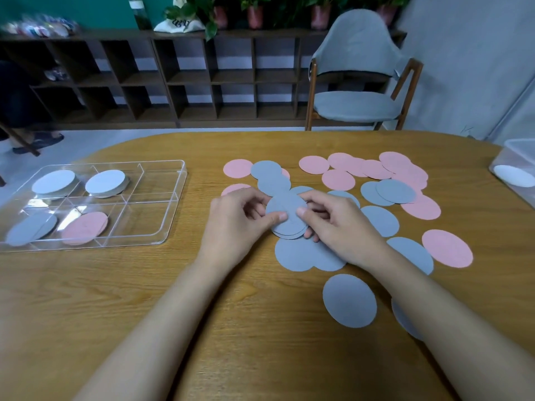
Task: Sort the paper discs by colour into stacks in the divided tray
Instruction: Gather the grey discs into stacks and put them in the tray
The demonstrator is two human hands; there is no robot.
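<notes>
On the counter (144, 285), your left hand (234, 224) and right hand (338, 224) pinch a grey disc stack (285, 209); the divided tray (181, 180) holds four stacks, many loose discs (350, 301) remain.

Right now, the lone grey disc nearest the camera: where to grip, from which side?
Pinch the grey disc at its left rim, coming from the left: it lies flat on the table, nothing overlaps it, and that side is bare wood.

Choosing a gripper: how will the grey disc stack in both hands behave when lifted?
The grey disc stack looks paper-thin, so probably light and bendy. Its lower discs sit offset, so layers likely slip unless pinched, as the left hand and right hand do.
</notes>
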